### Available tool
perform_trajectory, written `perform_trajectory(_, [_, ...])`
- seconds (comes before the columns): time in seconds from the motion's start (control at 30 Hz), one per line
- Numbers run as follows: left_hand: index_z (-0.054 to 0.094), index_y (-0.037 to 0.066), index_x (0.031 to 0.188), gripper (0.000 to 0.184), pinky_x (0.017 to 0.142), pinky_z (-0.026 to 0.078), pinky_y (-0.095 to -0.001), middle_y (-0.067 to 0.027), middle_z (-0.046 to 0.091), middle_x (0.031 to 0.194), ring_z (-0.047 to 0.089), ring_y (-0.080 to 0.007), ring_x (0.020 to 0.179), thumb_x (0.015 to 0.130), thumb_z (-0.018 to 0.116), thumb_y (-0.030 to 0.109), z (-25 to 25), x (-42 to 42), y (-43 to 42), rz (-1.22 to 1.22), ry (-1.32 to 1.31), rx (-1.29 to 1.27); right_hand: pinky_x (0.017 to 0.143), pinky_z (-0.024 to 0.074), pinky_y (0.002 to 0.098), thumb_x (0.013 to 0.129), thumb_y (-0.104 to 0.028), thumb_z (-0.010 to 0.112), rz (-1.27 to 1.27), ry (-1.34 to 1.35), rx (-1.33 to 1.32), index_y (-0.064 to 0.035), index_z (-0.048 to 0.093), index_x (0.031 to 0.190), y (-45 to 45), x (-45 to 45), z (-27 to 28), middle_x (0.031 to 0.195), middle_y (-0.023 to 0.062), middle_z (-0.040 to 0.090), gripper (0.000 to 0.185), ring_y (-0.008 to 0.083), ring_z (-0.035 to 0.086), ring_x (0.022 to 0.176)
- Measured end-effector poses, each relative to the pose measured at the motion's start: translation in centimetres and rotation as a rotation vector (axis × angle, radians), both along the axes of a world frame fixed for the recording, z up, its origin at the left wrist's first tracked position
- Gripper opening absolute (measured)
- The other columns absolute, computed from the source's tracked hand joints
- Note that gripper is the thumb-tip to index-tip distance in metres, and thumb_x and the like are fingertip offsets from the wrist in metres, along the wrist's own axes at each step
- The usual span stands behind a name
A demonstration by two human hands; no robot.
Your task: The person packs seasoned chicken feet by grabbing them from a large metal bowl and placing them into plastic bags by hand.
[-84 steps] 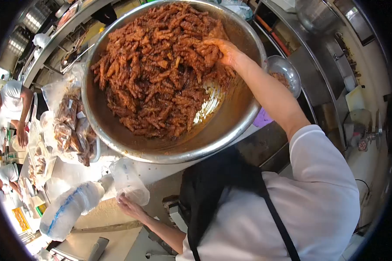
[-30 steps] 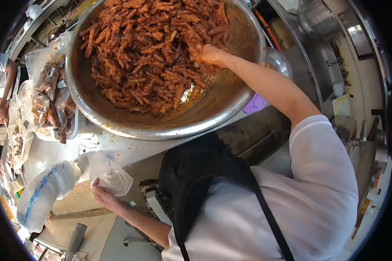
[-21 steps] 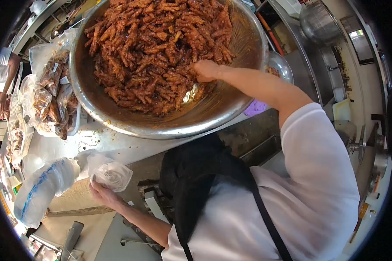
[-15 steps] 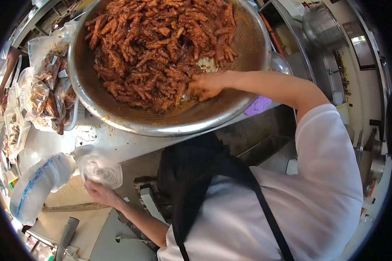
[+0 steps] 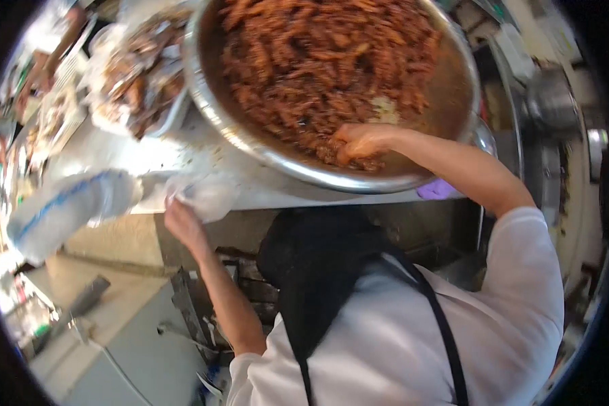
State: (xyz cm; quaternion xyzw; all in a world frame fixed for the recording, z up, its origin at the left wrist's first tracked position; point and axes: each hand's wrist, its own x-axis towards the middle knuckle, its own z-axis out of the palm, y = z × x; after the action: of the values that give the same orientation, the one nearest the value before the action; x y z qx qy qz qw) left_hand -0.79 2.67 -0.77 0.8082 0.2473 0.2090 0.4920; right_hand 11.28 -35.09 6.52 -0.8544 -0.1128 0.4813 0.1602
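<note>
A large steel bowl [image 5: 250, 141] holds a heap of red-brown sauced chicken feet [image 5: 325, 61]. My right hand [image 5: 367, 142] is inside the bowl near its front wall, its fingers curled round some of the feet. At the table's front edge my left hand [image 5: 185, 223] pinches the edge of a clear plastic bag [image 5: 213, 196]. This bag hangs beside a long roll of clear plastic with a blue stripe [image 5: 71, 211], left of my left hand. The view is somewhat blurred.
Left of the bowl, a white tub [image 5: 172, 118] holds bagged brown food [image 5: 145, 74]. Another person's arm [image 5: 66, 37] shows at the upper left. A purple cloth [image 5: 440, 189] lies under the bowl's right side. A metal pot [image 5: 551, 101] stands at right.
My right hand has moved down through the feet toward the bowl's front wall and closed round some. My left hand has risen to the table edge with the bag. The whole view has shifted.
</note>
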Motion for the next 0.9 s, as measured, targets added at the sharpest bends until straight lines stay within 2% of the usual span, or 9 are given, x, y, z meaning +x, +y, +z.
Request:
perform_trajectory(0.13, [0.058, -0.007, 0.102, 0.033, 0.051, 0.035, -0.0295, -0.0027, 0.045, 0.062, 0.039, -0.0119, 0.057, 0.098, 0.039, 0.02, 2.0, 1.6, -0.4, 0.08, -0.134, 0.024, 0.076, 0.0523, 0.0371, 0.074, -0.027, 0.073, -0.368, 0.284, 0.646, 0.0091, 0.042, 0.126, 4.2, 2.8, 3.9, 0.105, 0.0223, 0.06, 0.07, 0.0251, 0.061, 0.091])
perform_trajectory(0.27, [0.056, -0.008, 0.11, 0.035, 0.053, 0.037, -0.0299, -0.0053, 0.049, 0.066, 0.041, -0.0125, 0.059, 0.098, 0.039, 0.02, 6.3, 2.0, -1.6, 0.096, -0.012, 0.023, 0.05, 0.0525, 0.0317, 0.079, -0.024, 0.066, -0.355, 0.534, 0.771, 0.0017, 0.059, 0.093, 12.8, 2.3, 10.0, 0.074, 0.0121, 0.063, 0.03, 0.0158, 0.063, 0.064])
perform_trajectory(0.33, [0.056, -0.008, 0.112, 0.035, 0.053, 0.037, -0.0298, -0.0059, 0.05, 0.067, 0.04, -0.0122, 0.059, 0.098, 0.038, 0.019, 7.5, 2.2, -2.2, 0.075, -0.012, 0.057, 0.048, 0.0532, 0.0389, 0.08, -0.02, 0.066, -0.421, 0.795, 0.745, -0.0009, 0.06, 0.091, 18.7, 2.2, 5.3, 0.071, 0.0104, 0.062, 0.022, 0.0217, 0.061, 0.054])
perform_trajectory(0.47, [0.054, -0.009, 0.117, 0.033, 0.069, 0.048, -0.0325, -0.0179, 0.065, 0.087, 0.062, -0.0212, 0.078, 0.096, 0.042, 0.014, 7.0, 1.3, -1.6, 0.009, -0.139, 0.28, 0.051, 0.0528, 0.047, 0.094, -0.032, 0.046, -0.614, 0.894, 0.768, -0.0016, 0.06, 0.097, 29.7, 1.9, -3.7, 0.071, 0.0119, 0.062, 0.033, 0.0277, 0.062, 0.058])
perform_trajectory(0.5, [0.055, -0.009, 0.115, 0.032, 0.08, 0.048, -0.0344, -0.0223, 0.065, 0.103, 0.064, -0.027, 0.095, 0.095, 0.043, 0.012, 7.2, 1.1, -0.6, -0.007, 0.037, 0.163, 0.053, 0.0519, 0.0489, 0.095, -0.032, 0.045, -0.543, 0.805, 0.772, -0.0026, 0.06, 0.099, 30.4, 1.7, -3.0, 0.072, 0.0123, 0.063, 0.034, 0.0283, 0.063, 0.061])
perform_trajectory(0.57, [0.057, -0.009, 0.112, 0.031, 0.08, 0.048, -0.0344, -0.0219, 0.065, 0.102, 0.063, -0.028, 0.094, 0.095, 0.043, 0.012, 8.8, 1.9, 1.0, 0.027, -0.078, 0.238, 0.06, 0.0496, 0.0548, 0.095, -0.036, 0.046, -0.616, 0.536, 0.796, -0.0042, 0.059, 0.104, 31.3, 0.6, -0.3, 0.078, 0.0137, 0.065, 0.035, 0.0283, 0.064, 0.069])
perform_trajectory(0.67, [0.061, -0.006, 0.106, 0.029, 0.079, 0.048, -0.0359, -0.0201, 0.066, 0.098, 0.063, -0.0297, 0.09, 0.096, 0.043, 0.014, 11.2, 2.8, 1.6, 0.06, -0.123, 0.354, 0.069, 0.0482, 0.0607, 0.093, -0.035, 0.049, -0.463, 0.554, 0.886, -0.0024, 0.054, 0.11, 29.7, 1.0, 2.0, 0.098, 0.0161, 0.063, 0.037, 0.0301, 0.065, 0.079])
perform_trajectory(0.8, [0.064, -0.004, 0.102, 0.029, 0.075, 0.046, -0.036, -0.0175, 0.066, 0.089, 0.062, -0.0261, 0.081, 0.096, 0.043, 0.016, 14.0, 4.8, 2.4, -0.003, -0.165, 0.372, 0.066, 0.0547, 0.0462, 0.094, -0.03, 0.05, -0.551, 0.352, 0.919, 0.0017, 0.045, 0.118, 27.1, 1.7, 6.6, 0.118, 0.0182, 0.053, 0.04, 0.0305, 0.065, 0.084])
perform_trajectory(0.9, [0.064, -0.003, 0.099, 0.028, 0.064, 0.045, -0.0337, -0.0143, 0.065, 0.079, 0.057, -0.0211, 0.067, 0.096, 0.044, 0.016, 15.3, 7.3, 1.5, 0.043, -0.266, 0.455, 0.071, 0.0559, 0.0377, 0.095, -0.027, 0.05, -0.672, 0.327, 1.245, 0.0013, 0.045, 0.121, 24.3, 2.0, 7.3, 0.119, 0.0196, 0.051, 0.038, 0.0281, 0.065, 0.085])
